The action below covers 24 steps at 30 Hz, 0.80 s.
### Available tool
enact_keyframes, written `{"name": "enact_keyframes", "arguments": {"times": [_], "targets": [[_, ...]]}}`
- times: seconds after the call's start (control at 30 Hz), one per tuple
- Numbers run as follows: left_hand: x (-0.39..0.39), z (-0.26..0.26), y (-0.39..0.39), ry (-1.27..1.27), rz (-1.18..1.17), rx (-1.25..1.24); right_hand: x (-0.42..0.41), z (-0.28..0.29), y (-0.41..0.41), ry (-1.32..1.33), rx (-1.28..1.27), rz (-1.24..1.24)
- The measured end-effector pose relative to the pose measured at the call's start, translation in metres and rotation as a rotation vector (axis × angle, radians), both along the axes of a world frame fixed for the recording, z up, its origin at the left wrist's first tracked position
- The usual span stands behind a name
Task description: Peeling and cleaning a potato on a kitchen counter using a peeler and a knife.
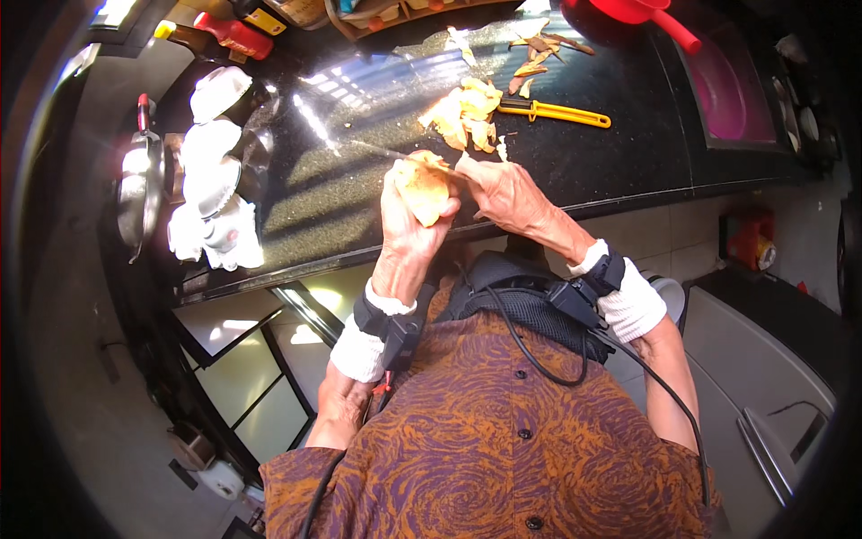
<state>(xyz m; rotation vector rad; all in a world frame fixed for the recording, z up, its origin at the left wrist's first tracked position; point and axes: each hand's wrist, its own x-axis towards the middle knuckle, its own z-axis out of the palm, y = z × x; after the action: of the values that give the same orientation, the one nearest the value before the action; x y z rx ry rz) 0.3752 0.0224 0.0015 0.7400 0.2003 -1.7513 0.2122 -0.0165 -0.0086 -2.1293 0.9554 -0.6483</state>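
My left hand (411,232) is wrapped around a yellow-orange piece of produce (424,185), probably a root vegetable, above the counter's front edge. In my right hand (515,199) is a knife; its thin blade (380,149) crosses the top of the piece and points left. The fingers hide the knife's handle. Just beyond both hands lies a heap of pale yellow peelings (471,111). A yellow-handled peeler (566,113) rests beside it, its dark end touching the heap. Brownish peel strips (535,57) are scattered farther back.
White bowls (212,182) and a metal pan (139,175) stand on the left of the dark stone counter (323,215). Bottles (236,35) line the back left. A red-handled utensil (677,30) is at the back right, near a sink with a pink basin (727,101).
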Motion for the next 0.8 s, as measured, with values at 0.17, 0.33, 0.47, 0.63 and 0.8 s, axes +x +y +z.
{"name": "enact_keyframes", "arguments": {"times": [0.17, 0.33, 0.47, 0.63, 0.8], "targets": [[0.011, -0.03, 0.008, 0.019, -0.076, 0.046, -0.001, -0.007, -0.002, -0.075, 0.358, 0.046], [0.017, -0.045, 0.008, -0.022, -0.169, 0.048, 0.0, -0.013, 0.001, 0.099, 0.267, 0.011], [0.017, -0.037, 0.009, -0.124, -0.181, 0.052, -0.003, -0.022, 0.0, 0.088, 0.273, -0.004], [0.019, -0.031, 0.01, -0.381, -0.228, 0.093, -0.003, -0.017, -0.004, 0.088, 0.236, 0.004], [0.016, -0.031, 0.011, -0.618, -0.221, 0.055, -0.003, -0.015, -0.004, 0.137, 0.258, 0.021]]}}
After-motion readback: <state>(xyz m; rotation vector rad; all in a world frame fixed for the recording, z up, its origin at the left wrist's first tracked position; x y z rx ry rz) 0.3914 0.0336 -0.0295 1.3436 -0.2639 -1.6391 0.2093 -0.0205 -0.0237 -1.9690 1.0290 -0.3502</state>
